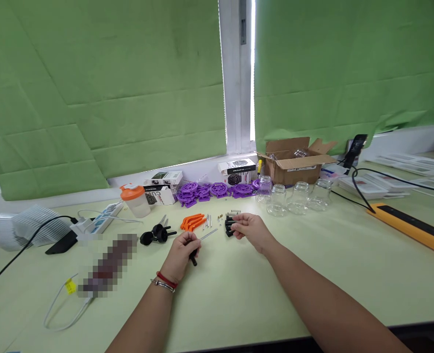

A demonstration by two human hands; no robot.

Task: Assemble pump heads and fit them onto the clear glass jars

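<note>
My left hand (183,247) is closed around a black part from which a thin metal shaft (209,234) points up and to the right. Farther right, my right hand (252,229) has its thumb and fingers pinched at a small group of black plastic parts (229,228); the fingertips hide whether one is lifted. Behind these parts lie metal springs (233,213) and tiny brass-coloured pieces (220,217). Between the hands and the back row are orange handles (192,222) and metal pins (207,221). Black cup-shaped parts (158,234) lie left of my left hand.
Purple wheel-like parts (219,189) and glass jars (278,201) line the back, near an open cardboard box (294,169). An orange-lidded shaker (134,198) and a power strip (107,215) stand left. An orange-and-black bar (411,225) lies right.
</note>
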